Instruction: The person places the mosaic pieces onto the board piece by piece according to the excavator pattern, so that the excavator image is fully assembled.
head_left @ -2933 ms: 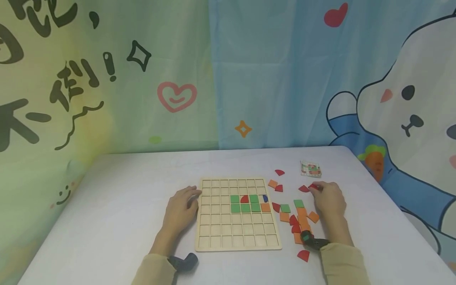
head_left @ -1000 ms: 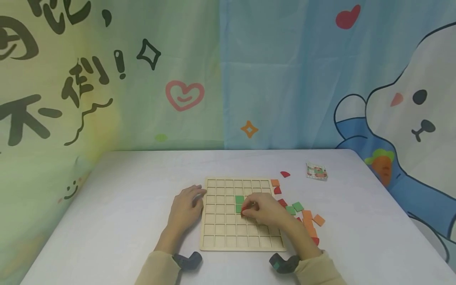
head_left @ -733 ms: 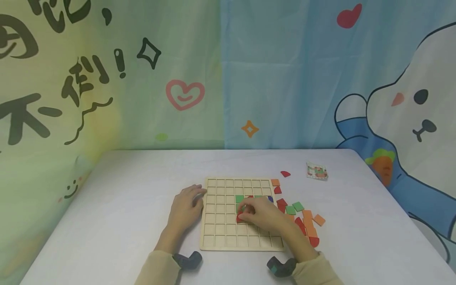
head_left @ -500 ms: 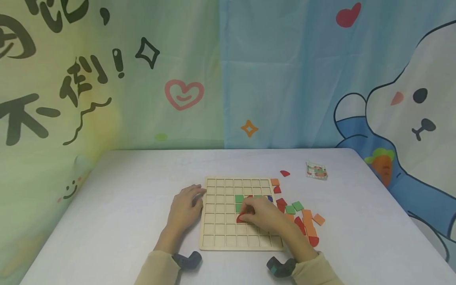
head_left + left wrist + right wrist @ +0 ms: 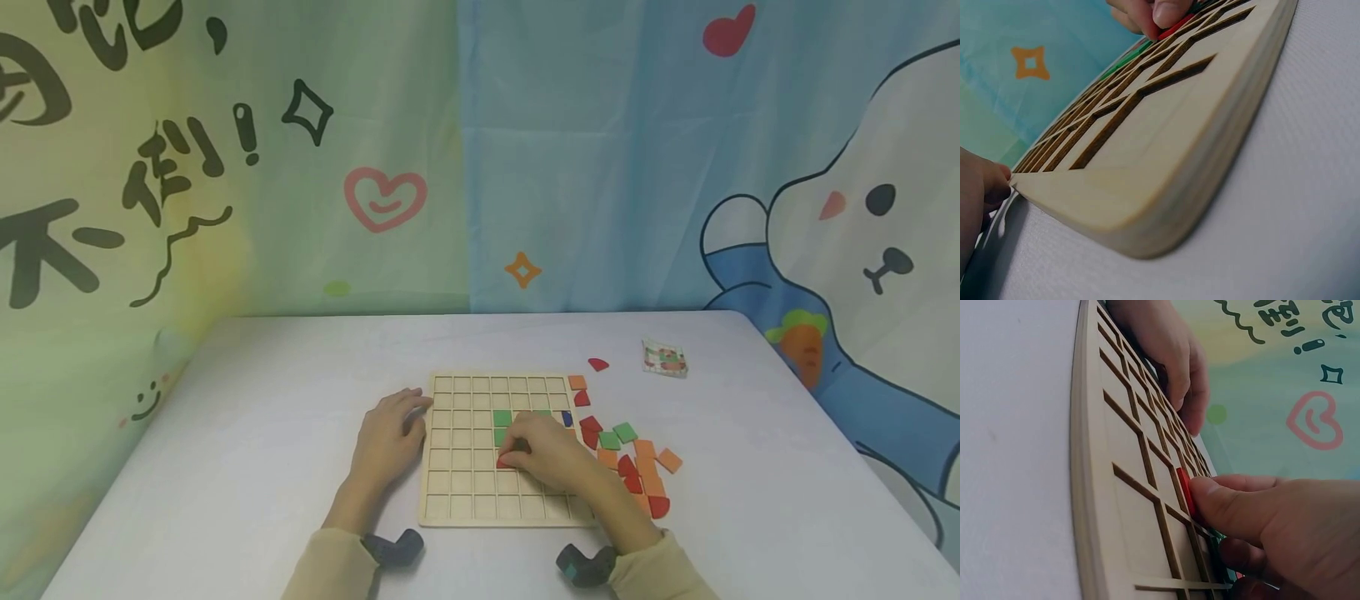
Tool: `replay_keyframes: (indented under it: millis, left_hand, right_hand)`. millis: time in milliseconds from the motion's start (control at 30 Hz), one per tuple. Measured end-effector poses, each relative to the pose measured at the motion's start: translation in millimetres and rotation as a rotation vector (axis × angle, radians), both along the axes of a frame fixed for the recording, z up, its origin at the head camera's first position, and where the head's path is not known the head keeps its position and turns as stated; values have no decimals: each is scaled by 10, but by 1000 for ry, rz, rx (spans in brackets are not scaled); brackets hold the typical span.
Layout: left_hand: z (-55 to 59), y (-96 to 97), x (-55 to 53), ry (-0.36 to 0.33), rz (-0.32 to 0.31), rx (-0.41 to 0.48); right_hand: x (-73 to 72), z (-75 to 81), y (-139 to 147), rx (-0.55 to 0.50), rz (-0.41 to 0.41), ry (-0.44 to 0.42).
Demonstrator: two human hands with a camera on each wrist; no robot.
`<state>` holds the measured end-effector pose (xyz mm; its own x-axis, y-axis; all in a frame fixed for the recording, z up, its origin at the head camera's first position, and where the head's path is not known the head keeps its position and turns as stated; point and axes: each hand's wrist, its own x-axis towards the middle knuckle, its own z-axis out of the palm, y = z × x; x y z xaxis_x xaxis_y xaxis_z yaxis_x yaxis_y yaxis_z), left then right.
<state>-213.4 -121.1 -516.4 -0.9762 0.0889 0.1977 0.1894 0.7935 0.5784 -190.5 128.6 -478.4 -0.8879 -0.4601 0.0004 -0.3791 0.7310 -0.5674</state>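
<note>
A wooden grid board lies on the white table. My right hand is over its middle, thumb and fingers pinching a red quarter-circle tile at one of the cells. Green square tiles and a blue piece sit in cells just beyond; the hand hides others in that row. At the board's left edge rests my left hand, fingers loosely extended against the rim and holding nothing. The left wrist view shows the red tile between the right fingertips, close over the board.
Right of the board lie loose orange squares, red quarter-circles and green squares. Farther back are a single red tile and a small printed packet. A printed curtain hangs behind the table.
My right hand has come from the loose tiles on the right onto the board with a red tile, then down one row. Lately it has barely shifted. The left hand stays at the rim.
</note>
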Motion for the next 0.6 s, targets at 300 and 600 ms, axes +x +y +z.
replay_keyframes:
  millis: [300,600]
  left_hand:
    - [-1,-11,1,14,9,-3]
    - [-14,-5,-14,21,1,-3]
  right_hand:
    - [-73,-29,79,-21,-1,36]
    - [-369,-157,848,76,-320,241]
